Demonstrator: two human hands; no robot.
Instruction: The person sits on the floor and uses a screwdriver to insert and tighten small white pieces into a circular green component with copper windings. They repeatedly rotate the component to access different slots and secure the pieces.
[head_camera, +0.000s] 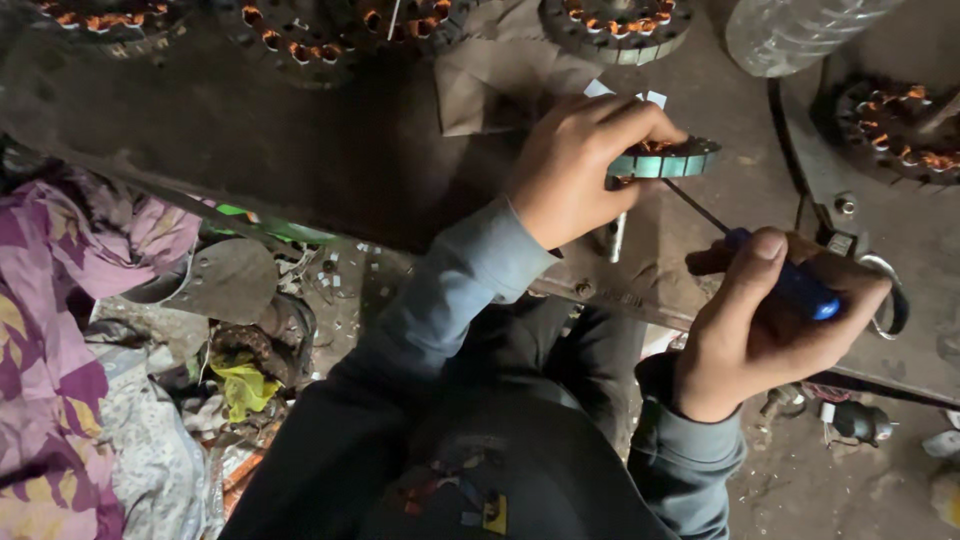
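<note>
The left hand (575, 170) is curled tight around a round motor part (665, 158), with the fingers over the top and the thumb under it. The part is a flat ring with a teal-green side and copper wire wound inside. It is held up on its edge, just above the dark metal table (330, 150).

The right hand (770, 320) is closed around the blue handle of a screwdriver (795, 285). The thumb lies along the handle. The thin dark shaft points up toward the bottom of the ring, and its tip looks very near or touching it.

The ring looks heavy and hard, because it is made of stacked metal. It will not bend. The copper wire inside looks thin and could get scratched or cut, so I think the safe place to hold it is the outer rim, where the hand is now. The rim looks smooth, so it needs a firm hold.

More wound rings (615, 25) lie farther back on the table. A clear plastic bottle (795, 30) lies at the top right. A purple flowered cloth (60, 300) sits on the left.
</note>
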